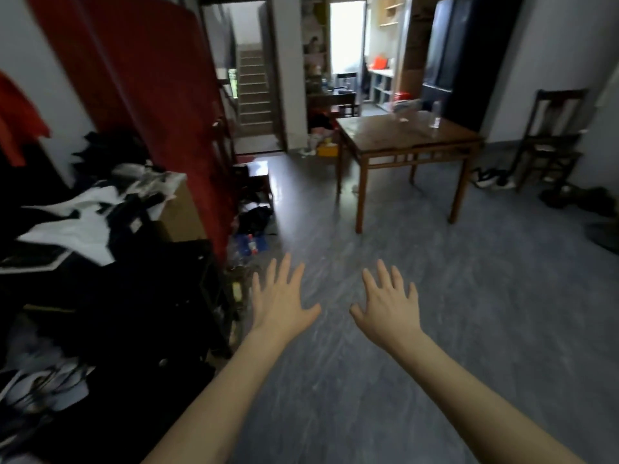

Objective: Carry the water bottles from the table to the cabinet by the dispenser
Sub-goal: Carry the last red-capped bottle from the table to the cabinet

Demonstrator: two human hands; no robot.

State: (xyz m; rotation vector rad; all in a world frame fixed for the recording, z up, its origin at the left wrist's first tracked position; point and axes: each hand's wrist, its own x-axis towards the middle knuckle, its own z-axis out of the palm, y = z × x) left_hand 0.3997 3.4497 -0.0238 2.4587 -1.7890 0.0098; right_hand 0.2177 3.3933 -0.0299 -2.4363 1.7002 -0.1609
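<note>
Both hands, left hand (279,303) and right hand (390,304), spread flat over the floor; 1 water bottle (435,114) stands on the far table (385,135).

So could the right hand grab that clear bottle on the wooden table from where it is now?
Probably not yet. The right hand is open and empty, and open floor lies between it and the bottle on the table. Nothing blocks the path, so walking closer should do.

The bench (385,135) stands ahead on the right, with a water bottle (435,115) upright on its far right part. A chair (552,135) stands right of it. Piled clothes (83,209) lie left.
</note>
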